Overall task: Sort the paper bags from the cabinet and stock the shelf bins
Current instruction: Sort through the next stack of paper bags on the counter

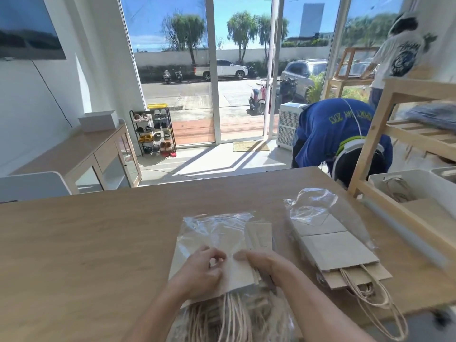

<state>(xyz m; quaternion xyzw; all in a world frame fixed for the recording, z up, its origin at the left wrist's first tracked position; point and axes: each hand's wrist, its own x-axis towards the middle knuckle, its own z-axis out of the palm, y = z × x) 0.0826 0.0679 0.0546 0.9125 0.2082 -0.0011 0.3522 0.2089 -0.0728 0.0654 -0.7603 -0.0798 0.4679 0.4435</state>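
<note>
A stack of pale paper bags in a clear plastic wrapper [217, 238] lies on the wooden table [86, 243] in front of me, its twine handles [229, 317] pointing toward me. My left hand [199, 270] and my right hand [261, 262] meet at the middle of the stack, and the fingers of both pinch the clear plastic there. A second stack of brown paper bags [338, 250] lies to the right, partly covered by its own plastic wrapper [311, 206], handles hanging over the table edge.
A wooden shelf rack [385, 134] stands at the right with a white bin [414, 178] holding bags on its low shelf. A person in a blue shirt [328, 129] bends over behind the table. Another person stands far right. A low cabinet [98, 154] lines the left wall.
</note>
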